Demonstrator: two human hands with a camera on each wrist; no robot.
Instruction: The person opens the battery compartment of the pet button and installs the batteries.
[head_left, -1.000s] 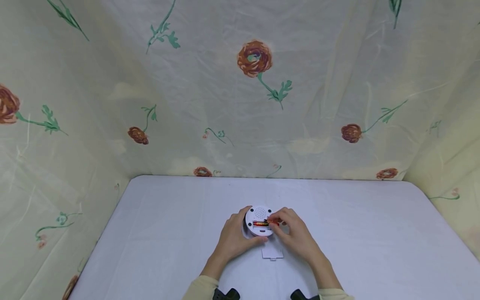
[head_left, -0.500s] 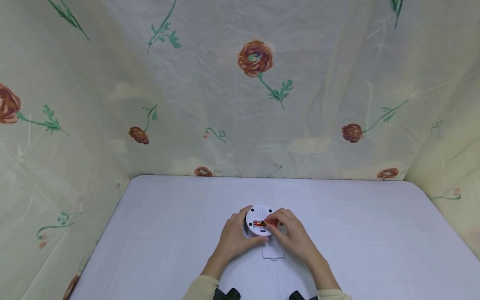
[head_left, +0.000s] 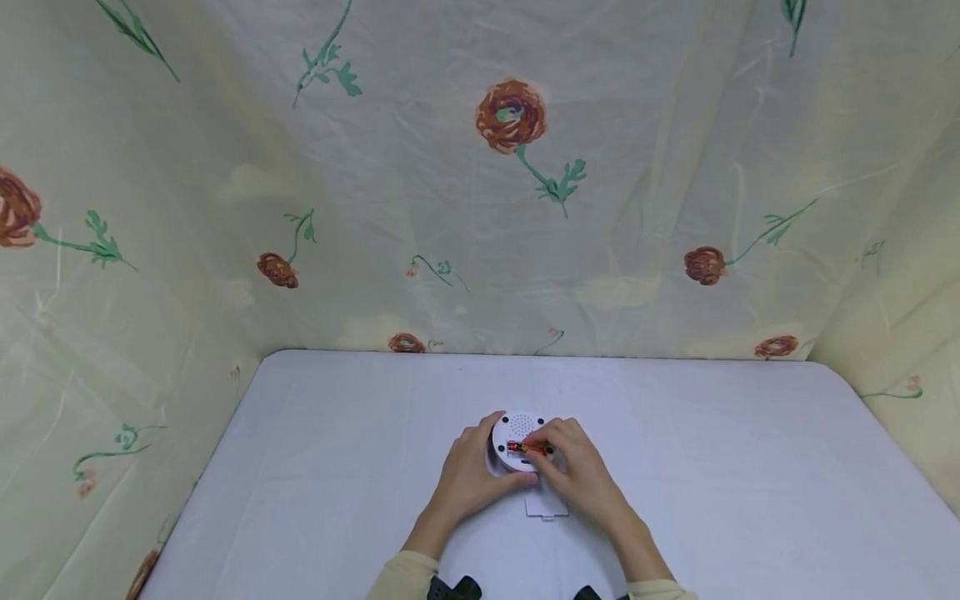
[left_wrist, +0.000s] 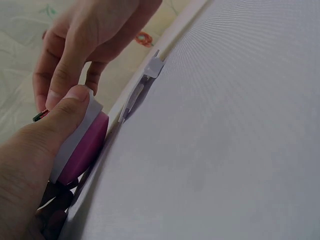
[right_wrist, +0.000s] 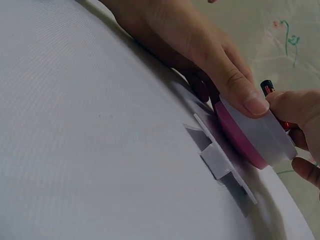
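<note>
My left hand (head_left: 471,473) grips a round white device (head_left: 520,426) from its left side, thumb along the near edge. The device lies with its speaker holes and battery compartment facing up; its pink lower part (right_wrist: 240,132) shows in the wrist views. Over the compartment, my right hand (head_left: 583,468) pinches a red battery (head_left: 538,451) with a black end (right_wrist: 267,87) between thumb and fingers. Red also shows left of the fingertips, seemingly a second battery (head_left: 514,447) in the compartment. How deep the pinched battery sits is hidden by the fingers.
A white battery cover (head_left: 546,505) with a small tab lies on the white tablecloth (head_left: 360,433), just nearer than the device. A floral curtain (head_left: 420,167) stands behind and beside the table. Black straps with mounts (head_left: 453,588) are at both wrists.
My right hand has slid slightly left across the compartment with the battery, whose black right end now shows beyond the fingers. The left hand and the device have stayed in place.
</note>
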